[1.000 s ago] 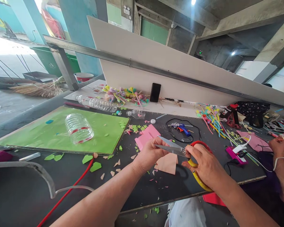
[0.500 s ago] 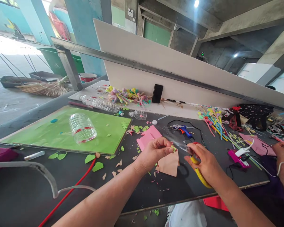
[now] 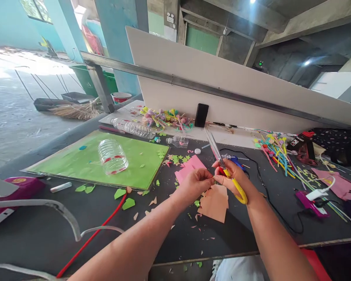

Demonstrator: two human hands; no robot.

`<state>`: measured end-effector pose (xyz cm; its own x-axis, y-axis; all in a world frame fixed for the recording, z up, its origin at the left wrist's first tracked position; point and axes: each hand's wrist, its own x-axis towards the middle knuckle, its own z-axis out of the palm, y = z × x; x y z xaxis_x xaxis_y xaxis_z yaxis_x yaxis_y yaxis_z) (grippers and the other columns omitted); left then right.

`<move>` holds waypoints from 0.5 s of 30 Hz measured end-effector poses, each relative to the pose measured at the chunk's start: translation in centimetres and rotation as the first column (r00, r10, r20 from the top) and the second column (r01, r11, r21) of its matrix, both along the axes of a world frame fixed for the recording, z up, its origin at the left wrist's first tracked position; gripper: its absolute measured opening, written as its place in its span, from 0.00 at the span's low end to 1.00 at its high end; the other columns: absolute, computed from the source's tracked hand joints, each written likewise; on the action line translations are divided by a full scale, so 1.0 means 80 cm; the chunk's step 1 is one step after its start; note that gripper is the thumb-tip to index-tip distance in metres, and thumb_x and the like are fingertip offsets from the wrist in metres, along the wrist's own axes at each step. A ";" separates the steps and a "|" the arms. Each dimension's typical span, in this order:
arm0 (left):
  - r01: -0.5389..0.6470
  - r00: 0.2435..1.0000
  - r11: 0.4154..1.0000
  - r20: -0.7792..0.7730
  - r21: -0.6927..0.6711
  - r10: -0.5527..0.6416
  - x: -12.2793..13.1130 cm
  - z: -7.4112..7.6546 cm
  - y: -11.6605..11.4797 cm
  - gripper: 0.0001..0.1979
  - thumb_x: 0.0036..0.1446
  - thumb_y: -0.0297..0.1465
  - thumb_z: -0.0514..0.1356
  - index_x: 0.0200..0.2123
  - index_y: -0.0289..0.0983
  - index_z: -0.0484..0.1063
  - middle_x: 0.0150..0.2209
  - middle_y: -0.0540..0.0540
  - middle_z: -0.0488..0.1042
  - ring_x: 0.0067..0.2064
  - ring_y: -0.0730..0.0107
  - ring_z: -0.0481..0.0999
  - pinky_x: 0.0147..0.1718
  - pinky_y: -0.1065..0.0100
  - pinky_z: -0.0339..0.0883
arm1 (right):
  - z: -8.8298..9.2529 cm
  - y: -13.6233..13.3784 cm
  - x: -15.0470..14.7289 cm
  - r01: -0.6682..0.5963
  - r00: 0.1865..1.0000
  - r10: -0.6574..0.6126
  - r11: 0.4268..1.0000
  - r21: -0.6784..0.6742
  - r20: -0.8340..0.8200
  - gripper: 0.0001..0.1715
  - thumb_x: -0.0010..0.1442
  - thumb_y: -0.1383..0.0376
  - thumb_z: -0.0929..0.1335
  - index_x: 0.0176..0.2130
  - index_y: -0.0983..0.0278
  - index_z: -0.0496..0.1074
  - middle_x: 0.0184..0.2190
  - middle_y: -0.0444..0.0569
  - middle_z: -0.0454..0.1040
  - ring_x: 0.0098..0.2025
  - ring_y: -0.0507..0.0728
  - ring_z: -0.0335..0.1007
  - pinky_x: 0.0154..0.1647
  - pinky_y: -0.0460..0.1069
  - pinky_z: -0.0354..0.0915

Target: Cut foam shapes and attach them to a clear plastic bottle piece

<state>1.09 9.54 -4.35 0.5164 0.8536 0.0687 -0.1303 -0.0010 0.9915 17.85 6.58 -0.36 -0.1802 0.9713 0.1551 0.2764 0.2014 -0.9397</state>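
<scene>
My right hand is closed round the yellow and red handles of a pair of scissors, whose blades point up and away from me. My left hand is pinched right against the right hand's fingertips, on something too small to name. Just below both hands a peach foam sheet lies on the dark table. A pink foam sheet lies just beyond my left hand.
A green board carries a cut clear bottle at the left. Beyond lie a plastic bottle, a phone against the white panel, a blue glue gun, coloured straws, a red cord and foam scraps.
The scissors have swung from lying level across my hands to blades pointing up. My hands have come together, fingertips touching. The camera has turned, shifting the table rightward in view.
</scene>
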 end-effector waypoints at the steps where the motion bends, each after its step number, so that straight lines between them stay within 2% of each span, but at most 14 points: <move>1: -0.020 1.000 1.000 0.004 -0.005 0.020 0.000 0.000 0.001 0.11 0.49 0.36 0.65 0.27 0.34 0.70 0.23 0.51 0.71 0.25 0.75 0.68 0.25 0.72 0.59 | -0.002 0.004 0.001 -0.014 1.000 0.014 1.000 0.002 -0.012 0.17 0.52 0.65 0.73 0.42 0.58 0.68 0.28 0.39 0.65 0.28 0.50 0.61 0.28 0.46 0.59; 5: -0.066 0.996 0.997 0.060 -0.051 0.069 0.002 -0.001 0.006 0.13 0.49 0.37 0.66 0.28 0.34 0.70 0.23 0.51 0.71 0.24 0.76 0.68 0.25 0.72 0.60 | -0.016 0.020 0.001 -0.057 0.992 0.059 0.998 0.024 -0.110 0.16 0.54 0.65 0.72 0.42 0.56 0.67 0.27 0.38 0.64 0.22 0.48 0.59 0.21 0.45 0.57; 10: -0.073 0.989 0.994 0.119 -0.085 0.083 0.007 -0.005 0.010 0.14 0.47 0.36 0.68 0.32 0.33 0.72 0.29 0.49 0.74 0.28 0.75 0.71 0.28 0.72 0.62 | -0.037 0.031 -0.001 0.068 0.960 -0.051 0.996 0.053 -0.274 0.15 0.55 0.63 0.72 0.41 0.56 0.66 0.27 0.38 0.65 0.20 0.48 0.60 0.19 0.45 0.59; 15: -0.053 0.973 0.985 0.214 -0.166 0.088 0.014 -0.009 0.008 0.15 0.45 0.34 0.70 0.34 0.33 0.73 0.32 0.48 0.75 0.33 0.73 0.74 0.32 0.72 0.65 | -0.046 0.027 0.001 0.147 0.937 -0.126 0.988 0.043 -0.325 0.16 0.54 0.63 0.72 0.42 0.56 0.65 0.28 0.38 0.66 0.22 0.48 0.61 0.20 0.44 0.62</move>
<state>2.18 10.19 -5.05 0.4415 0.8966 0.0351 -0.3497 0.1359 0.9270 17.94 8.77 -4.02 0.0233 0.9688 0.2469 -0.0078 0.2471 -0.9689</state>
